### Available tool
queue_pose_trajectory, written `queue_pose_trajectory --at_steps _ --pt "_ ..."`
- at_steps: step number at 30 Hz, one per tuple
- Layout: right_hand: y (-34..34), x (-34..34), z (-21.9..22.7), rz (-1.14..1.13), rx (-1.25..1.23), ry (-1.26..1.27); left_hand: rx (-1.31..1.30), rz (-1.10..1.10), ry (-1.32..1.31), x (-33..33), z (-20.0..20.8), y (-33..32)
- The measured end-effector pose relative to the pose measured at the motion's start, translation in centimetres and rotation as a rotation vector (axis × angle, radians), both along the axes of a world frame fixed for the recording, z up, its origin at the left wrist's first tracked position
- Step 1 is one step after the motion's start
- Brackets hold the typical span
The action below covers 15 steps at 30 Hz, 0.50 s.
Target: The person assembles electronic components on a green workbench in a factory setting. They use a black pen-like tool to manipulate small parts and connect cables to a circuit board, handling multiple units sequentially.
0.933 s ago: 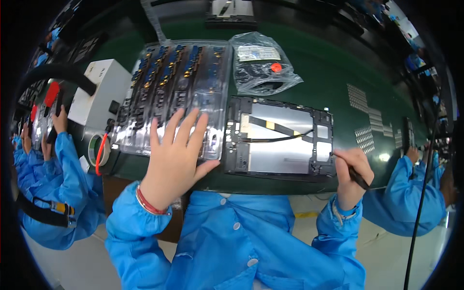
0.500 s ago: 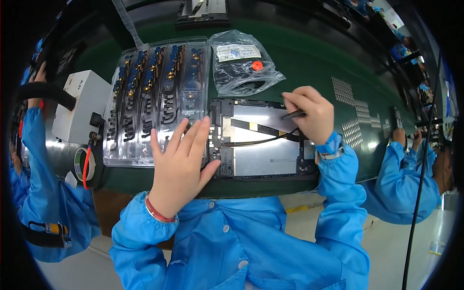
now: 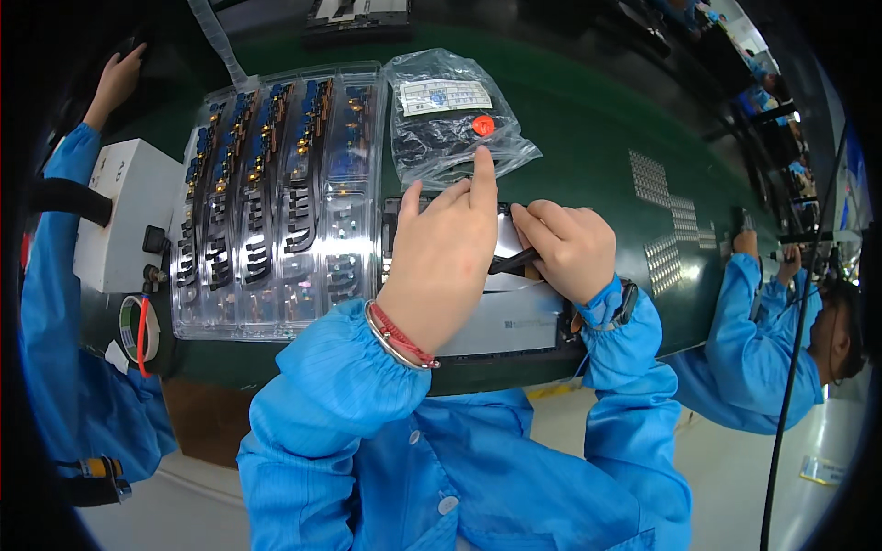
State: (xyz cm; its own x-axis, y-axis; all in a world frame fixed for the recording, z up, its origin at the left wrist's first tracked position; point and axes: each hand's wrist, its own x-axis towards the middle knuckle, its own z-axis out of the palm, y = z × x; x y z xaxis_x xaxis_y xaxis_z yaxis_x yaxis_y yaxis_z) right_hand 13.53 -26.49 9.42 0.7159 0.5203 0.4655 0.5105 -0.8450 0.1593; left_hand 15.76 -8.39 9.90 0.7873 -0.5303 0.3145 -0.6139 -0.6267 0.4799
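Observation:
An opened tablet-like device (image 3: 501, 323) lies in front of me, its silvery inside partly hidden under my hands. My left hand (image 3: 446, 243) is over its left and middle part, back of the hand up, fingers stretched away from me and apart. The thumb is hidden. My right hand (image 3: 570, 253) is closed over the device's right part, pinching a slim black pen-like tool (image 3: 513, 263) that points left toward my left hand. What the tool's tip touches is hidden.
On the left stands a clear compartment tray (image 3: 276, 303) of flex cables, beside a white box (image 3: 124, 207) and a tape roll (image 3: 138, 321). A clear plastic bag (image 3: 441, 138) lies beyond the device. Sheets of small silvery parts (image 3: 663, 262) lie right. Co-workers sit at both sides.
My left hand has moved right, from the device's left edge onto its middle. My right hand has shifted slightly down and left, still gripping the black tool. The view has shifted a little.

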Motion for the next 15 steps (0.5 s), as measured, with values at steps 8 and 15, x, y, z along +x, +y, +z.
queue_pose_trajectory --at_steps 8,15 --pt "0.4 0.0 0.9 0.01 0.035 0.145 -0.091 -0.076 -0.022 -0.2 -0.7 -0.6" --pt "-4.8 -2.1 3.2 -0.176 0.519 0.145 0.128 -0.062 -0.132 -0.4 -0.7 -1.6"
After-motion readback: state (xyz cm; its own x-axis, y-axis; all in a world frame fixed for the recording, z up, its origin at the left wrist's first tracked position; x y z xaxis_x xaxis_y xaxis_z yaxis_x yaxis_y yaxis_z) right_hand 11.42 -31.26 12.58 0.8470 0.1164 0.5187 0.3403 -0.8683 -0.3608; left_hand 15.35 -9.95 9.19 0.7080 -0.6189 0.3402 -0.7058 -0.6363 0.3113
